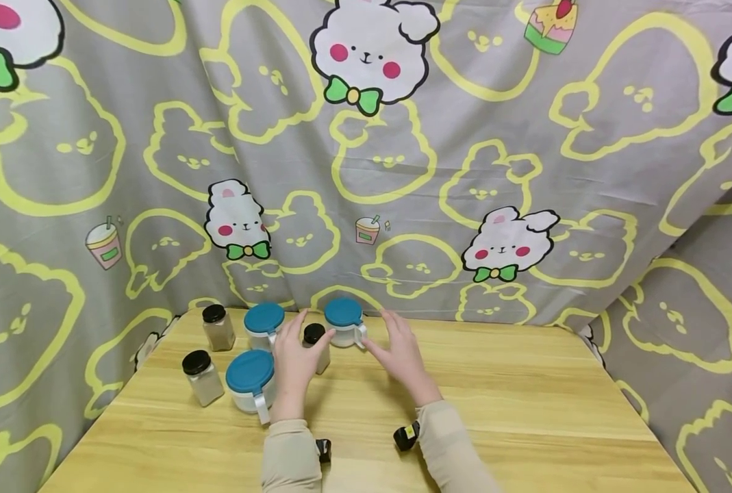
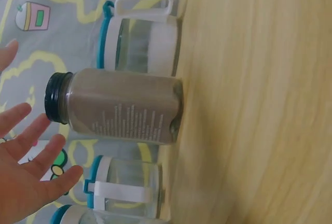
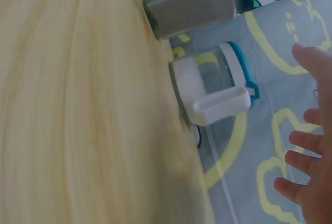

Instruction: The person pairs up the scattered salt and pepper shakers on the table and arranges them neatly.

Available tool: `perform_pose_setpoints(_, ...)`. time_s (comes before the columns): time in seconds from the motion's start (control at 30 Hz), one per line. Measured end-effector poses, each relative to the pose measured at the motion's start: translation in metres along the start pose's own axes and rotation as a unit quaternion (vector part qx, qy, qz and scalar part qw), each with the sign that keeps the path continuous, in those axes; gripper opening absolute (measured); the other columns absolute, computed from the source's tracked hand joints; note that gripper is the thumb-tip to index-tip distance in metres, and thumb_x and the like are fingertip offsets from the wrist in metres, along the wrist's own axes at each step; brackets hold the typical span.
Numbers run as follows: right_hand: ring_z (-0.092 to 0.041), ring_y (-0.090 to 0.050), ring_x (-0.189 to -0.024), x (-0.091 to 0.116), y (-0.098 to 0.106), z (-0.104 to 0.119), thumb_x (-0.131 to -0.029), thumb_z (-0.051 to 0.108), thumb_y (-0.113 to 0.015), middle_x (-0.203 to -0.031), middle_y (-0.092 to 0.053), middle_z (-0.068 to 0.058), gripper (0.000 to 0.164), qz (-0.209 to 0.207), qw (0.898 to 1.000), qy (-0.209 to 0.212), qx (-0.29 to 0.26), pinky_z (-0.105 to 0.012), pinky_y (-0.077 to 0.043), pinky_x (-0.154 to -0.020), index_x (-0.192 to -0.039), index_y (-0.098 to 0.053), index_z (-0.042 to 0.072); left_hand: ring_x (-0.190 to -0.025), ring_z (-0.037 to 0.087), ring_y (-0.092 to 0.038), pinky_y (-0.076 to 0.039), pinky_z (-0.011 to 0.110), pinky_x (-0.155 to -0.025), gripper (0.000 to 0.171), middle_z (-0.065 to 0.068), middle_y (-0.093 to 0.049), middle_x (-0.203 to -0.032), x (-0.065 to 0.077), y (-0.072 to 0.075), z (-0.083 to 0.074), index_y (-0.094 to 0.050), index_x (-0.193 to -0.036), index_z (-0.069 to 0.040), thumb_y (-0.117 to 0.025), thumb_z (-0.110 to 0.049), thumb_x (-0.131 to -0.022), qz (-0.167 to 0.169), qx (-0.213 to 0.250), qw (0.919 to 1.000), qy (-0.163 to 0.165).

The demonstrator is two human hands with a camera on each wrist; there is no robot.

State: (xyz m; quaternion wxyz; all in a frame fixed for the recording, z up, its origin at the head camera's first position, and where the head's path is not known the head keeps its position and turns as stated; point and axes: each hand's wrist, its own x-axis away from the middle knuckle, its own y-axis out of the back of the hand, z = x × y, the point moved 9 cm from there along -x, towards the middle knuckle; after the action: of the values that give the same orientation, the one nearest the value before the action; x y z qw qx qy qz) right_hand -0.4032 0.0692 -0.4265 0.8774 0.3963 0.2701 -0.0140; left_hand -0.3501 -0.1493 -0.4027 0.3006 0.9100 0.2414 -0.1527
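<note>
- Two bare hands frame a pair of upright jars near the far edge of a wooden tabletop (image 1: 526, 411), its rear side meeting a patterned curtain (image 1: 402, 157).
- The left hand (image 1: 294, 359), fingers spread, gripping nothing, stands beside a black-lidded jar (image 2: 124, 105) of brown powder; whether a fingertip touches the lid cannot be told.
- The right hand (image 1: 405, 356), wide and holding nothing, faces the white-handled side of a blue-lidded jar (image 1: 344, 315); in the right wrist view, thumb and jar are apart.
- The blue-lidded jar sits close to the table's back edge, just beyond and to the right of the black-lidded jar, a narrow gap between them.
- Left of the left hand, room is tight: a rear blue-topped pot (image 1: 263, 318) and a front blue-topped pot (image 1: 250, 373) crowd that side.
- Farther out, a back shaker (image 1: 220, 334) and a front shaker (image 1: 205, 385), both black-capped, stand near the left edge.
- Right of the right hand, a broad stretch of wood runs to the table's right edge.
</note>
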Motion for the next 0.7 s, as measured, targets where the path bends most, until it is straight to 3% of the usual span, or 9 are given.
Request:
perform_pose_setpoints(0.2, -0.040, -0.036, -0.141, -0.007, -0.020, 0.000, -0.085, 0.051, -0.069, -0.150, -0.041, -0.020, 0.083, 0.023, 0.999, -0.023, -0.032, -0.065, -0.032, -0.109, -0.149, -0.038, 0.008, -0.133, 0.043, -0.044, -0.035, 0.061, -0.109, 0.075, 0.019, -0.052, -0.142, 0.001, -0.006, 0.007, -0.050, -0.142, -0.016, -0.079, -0.043, -0.078, 0.017, 0.001, 0.9996, 0.021)
perform_pose_setpoints(0.43, -0.040, -0.033, -0.142, -0.020, -0.037, -0.001, -0.083, 0.055, -0.070, -0.152, -0.038, -0.019, 0.089, 0.035, 0.995, -0.048, -0.080, -0.062, -0.034, -0.111, -0.150, -0.035, 0.009, -0.133, 0.044, -0.043, -0.037, 0.063, -0.106, 0.077, 0.021, -0.049, -0.144, 0.001, -0.010, 0.013, -0.047, -0.144, -0.013, -0.077, -0.043, -0.081, 0.037, 0.008, 0.9982, 0.047)
perform_pose_setpoints(0.7, -0.039, -0.032, -0.143, -0.034, -0.060, -0.015, -0.080, 0.052, -0.075, -0.154, -0.034, -0.020, 0.093, 0.048, 0.987, -0.089, -0.123, -0.060, -0.033, -0.112, -0.151, -0.033, 0.008, -0.130, 0.044, -0.047, -0.042, 0.061, -0.102, 0.077, 0.023, -0.051, -0.141, 0.002, -0.016, 0.017, -0.048, -0.144, -0.010, -0.078, -0.042, -0.081, 0.037, -0.002, 0.9985, 0.041)
